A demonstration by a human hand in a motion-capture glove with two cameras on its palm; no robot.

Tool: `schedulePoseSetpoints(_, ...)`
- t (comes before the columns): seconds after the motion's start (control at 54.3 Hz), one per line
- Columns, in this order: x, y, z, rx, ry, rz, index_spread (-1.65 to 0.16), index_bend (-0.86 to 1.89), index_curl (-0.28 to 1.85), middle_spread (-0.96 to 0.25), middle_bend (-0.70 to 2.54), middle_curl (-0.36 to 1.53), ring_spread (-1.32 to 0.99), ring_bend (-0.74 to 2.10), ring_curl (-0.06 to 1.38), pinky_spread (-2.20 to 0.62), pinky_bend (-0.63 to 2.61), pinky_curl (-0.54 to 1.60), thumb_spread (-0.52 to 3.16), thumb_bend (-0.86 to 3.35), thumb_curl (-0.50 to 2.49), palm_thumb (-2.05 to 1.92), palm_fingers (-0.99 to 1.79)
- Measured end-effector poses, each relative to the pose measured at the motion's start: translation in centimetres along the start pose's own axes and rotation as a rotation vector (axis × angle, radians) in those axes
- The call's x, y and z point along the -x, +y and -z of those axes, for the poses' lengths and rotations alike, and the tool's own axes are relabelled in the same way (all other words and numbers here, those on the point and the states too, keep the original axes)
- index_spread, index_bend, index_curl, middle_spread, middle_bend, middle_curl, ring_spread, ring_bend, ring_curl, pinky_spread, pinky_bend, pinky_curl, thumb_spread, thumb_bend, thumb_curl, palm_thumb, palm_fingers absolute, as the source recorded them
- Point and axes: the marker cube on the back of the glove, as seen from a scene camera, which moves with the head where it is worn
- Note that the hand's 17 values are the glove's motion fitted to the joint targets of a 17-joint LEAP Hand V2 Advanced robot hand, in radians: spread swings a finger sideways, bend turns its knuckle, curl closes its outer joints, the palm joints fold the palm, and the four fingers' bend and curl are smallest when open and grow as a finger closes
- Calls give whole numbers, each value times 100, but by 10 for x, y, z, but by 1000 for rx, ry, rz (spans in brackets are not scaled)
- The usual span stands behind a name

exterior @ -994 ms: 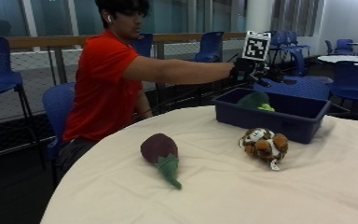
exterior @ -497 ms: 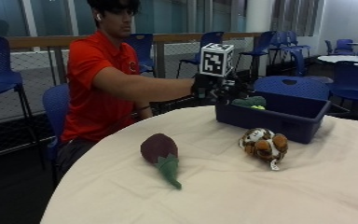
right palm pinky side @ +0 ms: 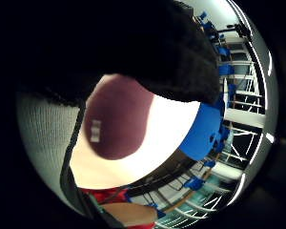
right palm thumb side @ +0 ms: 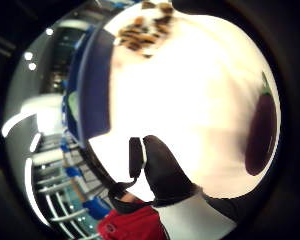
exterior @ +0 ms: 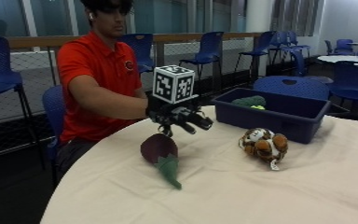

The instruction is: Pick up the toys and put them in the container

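Blue chairs ringed the round table [exterior: 241,196] where the gloved right hand [exterior: 180,116], fingers spread and empty, hovered above the eggplant toy [exterior: 160,153], which looked best grasped around its plump purple body before lifting toward the bin [exterior: 272,122].

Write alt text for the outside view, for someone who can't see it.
A seated person's gloved right hand hovers open above a plush eggplant on a white-covered round table. A plush tiger lies nearby, before a blue container holding a green toy.
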Motion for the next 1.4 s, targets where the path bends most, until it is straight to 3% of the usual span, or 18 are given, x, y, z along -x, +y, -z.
schedulePoseSetpoints(0.276, -75, 14, -45, 244, 42, -193, -37, 17, 34, -6, 8, 22, 4, 10, 16, 14, 112, 37, 113, -5, 30, -5, -22)
schedulePoseSetpoints(0.387, -78, 16, -55, 207, -46, -223, -37, 18, 35, -3, 5, 18, 7, 11, 14, 9, 125, 40, 116, -3, 30, -2, -24)
schedulePoseSetpoints(0.442, -75, 15, -55, 166, -18, -234, -38, 23, 36, -2, -8, 11, 4, 56, 24, -10, 126, 40, 128, 8, 34, 15, 16)
schedulePoseSetpoints(0.534, -69, 10, -45, 87, 56, -211, -38, 25, 37, -3, -1, 4, -12, 89, 33, -28, 133, 39, 137, 20, 40, 35, 41)
schedulePoseSetpoints(0.737, -46, -1, 16, 5, 34, -172, -40, 32, 46, -14, 32, 14, -38, 94, 39, -41, 114, 35, 117, 26, 57, 58, 74)
schedulePoseSetpoints(1.105, 109, -34, 134, -150, 75, 43, -42, 24, 59, -25, 33, 22, -52, 86, 41, -45, 104, 36, 93, 21, 75, 63, 80)
schedulePoseSetpoints(1.4, 262, -76, 155, -177, -46, 181, -45, 18, 67, -26, 25, 25, -54, 82, 42, -46, 100, 37, 86, 16, 85, 62, 80)
